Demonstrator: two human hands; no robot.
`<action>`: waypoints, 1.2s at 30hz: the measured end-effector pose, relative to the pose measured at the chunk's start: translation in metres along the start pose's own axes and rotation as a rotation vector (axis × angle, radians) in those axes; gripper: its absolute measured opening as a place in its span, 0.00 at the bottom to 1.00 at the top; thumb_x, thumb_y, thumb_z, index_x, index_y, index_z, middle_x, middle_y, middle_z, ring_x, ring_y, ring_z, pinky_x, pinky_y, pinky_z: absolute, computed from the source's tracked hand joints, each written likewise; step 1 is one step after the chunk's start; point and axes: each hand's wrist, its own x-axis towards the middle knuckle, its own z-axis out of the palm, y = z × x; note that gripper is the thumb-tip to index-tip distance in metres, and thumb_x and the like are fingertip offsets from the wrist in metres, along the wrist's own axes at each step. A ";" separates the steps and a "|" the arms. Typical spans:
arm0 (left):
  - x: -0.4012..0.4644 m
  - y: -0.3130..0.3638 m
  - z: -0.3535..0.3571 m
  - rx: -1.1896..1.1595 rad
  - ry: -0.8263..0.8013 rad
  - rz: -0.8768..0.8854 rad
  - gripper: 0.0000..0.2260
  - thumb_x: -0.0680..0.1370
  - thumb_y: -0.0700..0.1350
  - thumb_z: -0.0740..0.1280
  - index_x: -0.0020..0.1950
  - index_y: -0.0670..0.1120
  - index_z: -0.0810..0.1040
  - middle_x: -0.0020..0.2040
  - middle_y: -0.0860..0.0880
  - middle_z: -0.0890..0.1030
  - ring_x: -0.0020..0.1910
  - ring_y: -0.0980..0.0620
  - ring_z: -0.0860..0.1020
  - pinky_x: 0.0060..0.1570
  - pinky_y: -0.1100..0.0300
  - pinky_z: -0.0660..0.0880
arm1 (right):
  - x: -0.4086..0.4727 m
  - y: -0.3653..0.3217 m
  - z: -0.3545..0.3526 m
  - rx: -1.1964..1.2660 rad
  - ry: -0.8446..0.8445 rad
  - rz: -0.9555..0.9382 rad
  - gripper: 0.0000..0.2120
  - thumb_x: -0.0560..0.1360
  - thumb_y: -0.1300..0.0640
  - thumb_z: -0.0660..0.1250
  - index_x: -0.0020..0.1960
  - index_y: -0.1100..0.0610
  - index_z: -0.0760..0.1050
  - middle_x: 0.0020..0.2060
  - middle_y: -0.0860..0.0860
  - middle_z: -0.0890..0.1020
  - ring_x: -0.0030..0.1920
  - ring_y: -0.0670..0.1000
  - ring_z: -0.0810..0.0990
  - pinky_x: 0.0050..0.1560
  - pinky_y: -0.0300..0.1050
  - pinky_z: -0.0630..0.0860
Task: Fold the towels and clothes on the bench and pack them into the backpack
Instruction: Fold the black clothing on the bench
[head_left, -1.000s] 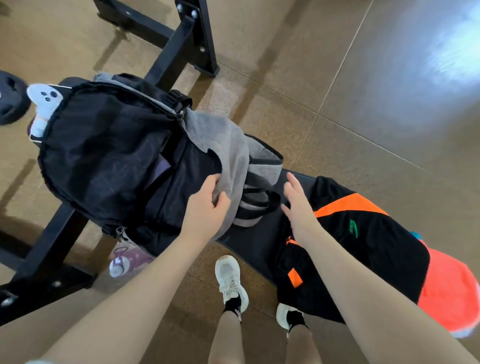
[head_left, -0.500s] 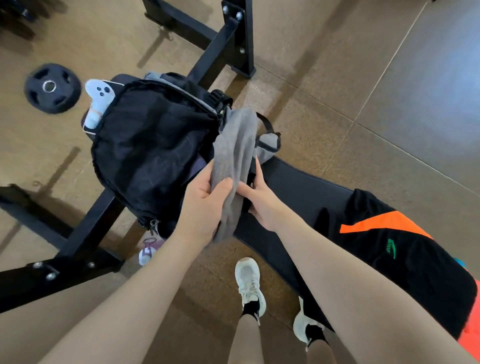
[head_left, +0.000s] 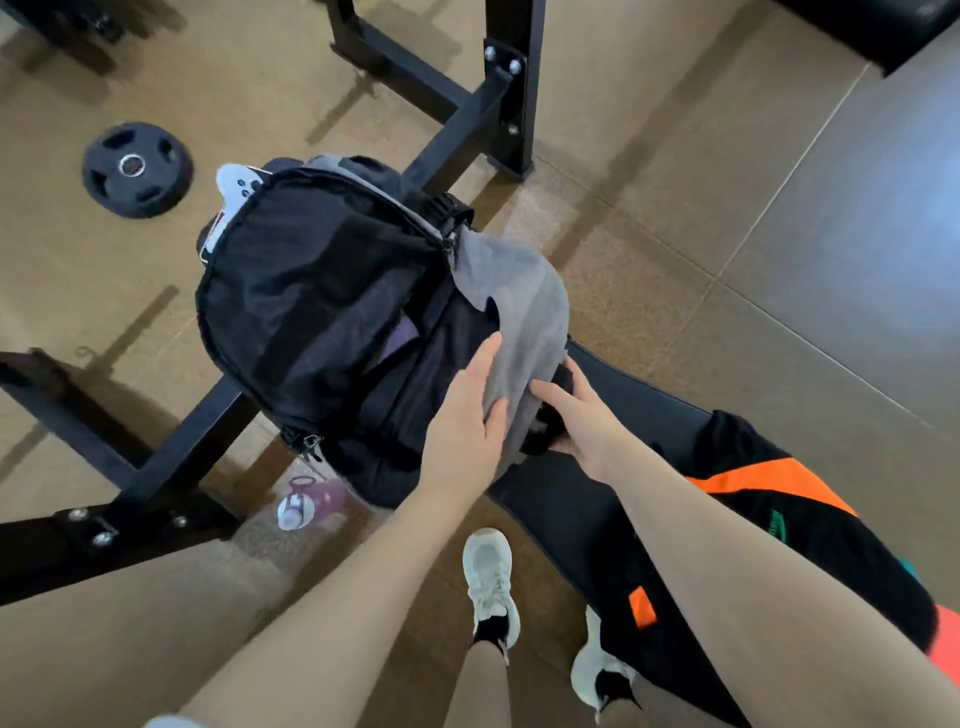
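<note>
Grey towel draped over backpack mouth on bench; left hand pinches it, right hand grip unclear, prob. holds the bag edge; slack fold could slide off to floor; shorts wait.

backpack interior dark and unreadable, right hand fingertips hidden behind grey towel, orange cloth cut by right edge
</note>
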 end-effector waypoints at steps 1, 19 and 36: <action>0.000 -0.004 0.009 0.026 -0.040 0.013 0.28 0.78 0.39 0.61 0.75 0.52 0.55 0.63 0.49 0.72 0.57 0.57 0.71 0.57 0.68 0.65 | -0.003 0.004 -0.009 -0.075 0.064 0.000 0.32 0.73 0.48 0.69 0.73 0.40 0.58 0.65 0.46 0.74 0.62 0.50 0.75 0.64 0.54 0.72; -0.048 0.014 0.146 0.603 -0.112 0.266 0.33 0.66 0.35 0.68 0.70 0.41 0.65 0.70 0.36 0.64 0.65 0.37 0.67 0.61 0.43 0.67 | -0.092 0.091 -0.161 -0.478 0.371 0.041 0.16 0.79 0.56 0.60 0.66 0.55 0.71 0.63 0.52 0.74 0.65 0.50 0.71 0.57 0.39 0.66; -0.133 -0.036 0.260 0.324 -0.229 -0.547 0.15 0.77 0.46 0.65 0.62 0.42 0.72 0.58 0.43 0.75 0.58 0.42 0.72 0.53 0.50 0.71 | 0.008 0.117 -0.227 -1.202 0.173 -0.309 0.36 0.76 0.68 0.59 0.77 0.49 0.46 0.76 0.47 0.53 0.58 0.57 0.76 0.52 0.54 0.76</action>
